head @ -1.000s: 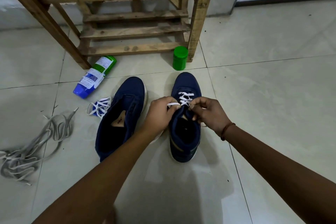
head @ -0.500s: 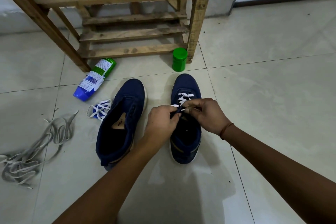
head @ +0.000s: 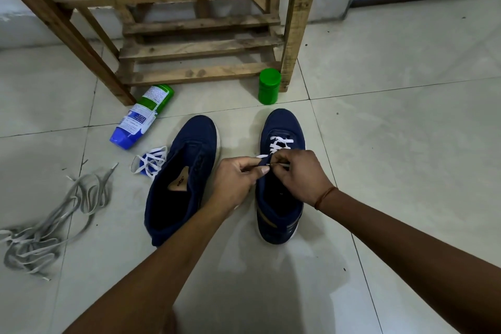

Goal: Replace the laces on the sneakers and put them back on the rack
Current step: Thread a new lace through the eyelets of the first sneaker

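Two navy sneakers stand side by side on the tiled floor. The right sneaker (head: pixel 282 127) has a white lace (head: pixel 279 142) threaded through its front eyelets. My left hand (head: pixel 235 182) pinches the sneaker's left eyelet flap. My right hand (head: pixel 301 176) pinches the lace tip at that flap. The left sneaker (head: pixel 184 171) has no lace in it. A spare white lace (head: pixel 150 161) lies bundled by its left side. The wooden rack (head: pixel 189 22) stands behind the sneakers.
A heap of old grey laces (head: pixel 48 225) lies at the far left. A blue and green bottle (head: pixel 142 116) lies on its side by the rack's leg. A green jar (head: pixel 269 86) stands upright at the rack's right post.
Both hands have drawn closer together over the right sneaker's tongue. The right hand has brought the lace tip to the left eyelet flap. The view has shifted slightly.
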